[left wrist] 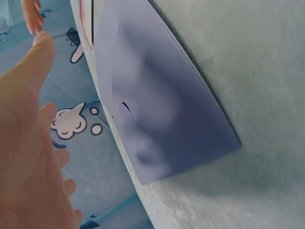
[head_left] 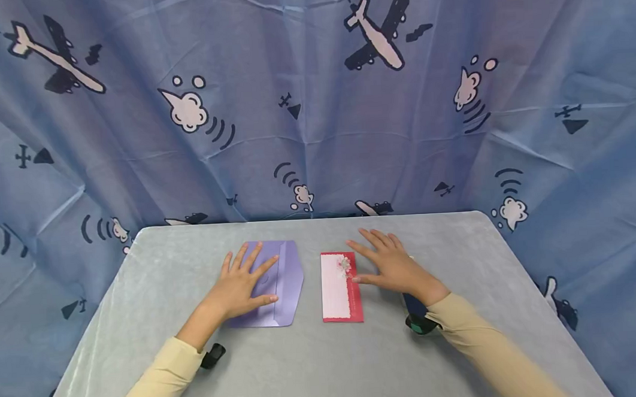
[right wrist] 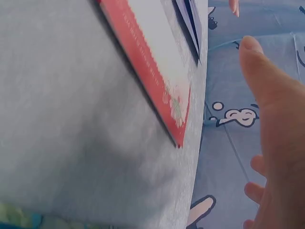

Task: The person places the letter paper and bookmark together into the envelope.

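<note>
A lavender envelope (head_left: 287, 284) with its pointed flap to the right lies at the left of the table. Over it my left hand (head_left: 242, 289) spreads its fingers; the left wrist view shows its shadow on the envelope (left wrist: 162, 109) and a gap between them. To the right lies a red and white card (head_left: 335, 287) with a flower ornament near its top. My right hand (head_left: 392, 266) is held above the table at the card's right side, fingers extended, thumb overlapping the card's edge in the head view. Neither hand holds anything. In the right wrist view the card (right wrist: 152, 71) lies apart from the hand.
A pale grey cloth covers the table (head_left: 316, 366). Behind it hangs a blue curtain (head_left: 314, 121) printed with airplanes. Partly hidden under my right wrist is a dark blue item (head_left: 414, 306); its kind is unclear. A black device (head_left: 213, 355) sits at my left wrist.
</note>
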